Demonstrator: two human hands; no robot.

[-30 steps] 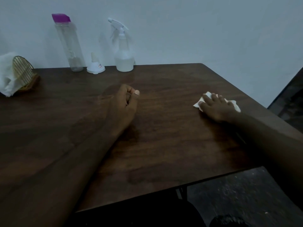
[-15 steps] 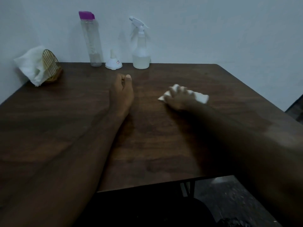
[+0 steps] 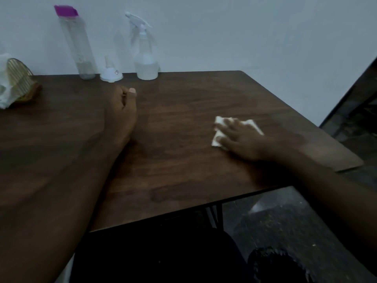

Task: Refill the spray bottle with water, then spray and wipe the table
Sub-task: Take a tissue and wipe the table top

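**Right hand flat on the tissue, left hand clenched on the table**

The right hand (image 3: 240,137) lay palm down on a white tissue (image 3: 220,120), fingers straight and spread, pressing it onto the dark wooden table (image 3: 183,103). The tissue sat on the right half of the table, nearer the right edge than the middle. Its white corners showed past the fingertips and beside the thumb, while the rest was hidden under the hand. The hand was slightly blurred.

The left hand (image 3: 120,111) rested on its side near the middle of the table, fingers curled into a loose fist with the thumb on top. It gripped nothing. The forearm lay along the table toward the near edge.

The spray bottle (image 3: 145,62) stood upright at the far edge, against the wall, well apart from both hands. It was partly filled with clear liquid, its white trigger head on. Just to its left stood a small white funnel (image 3: 111,73), wide end down. Left of that stood a tall clear bottle (image 3: 78,48) with a purple cap.

At the far left, a wire holder (image 3: 19,82) held white napkins (image 3: 3,92).
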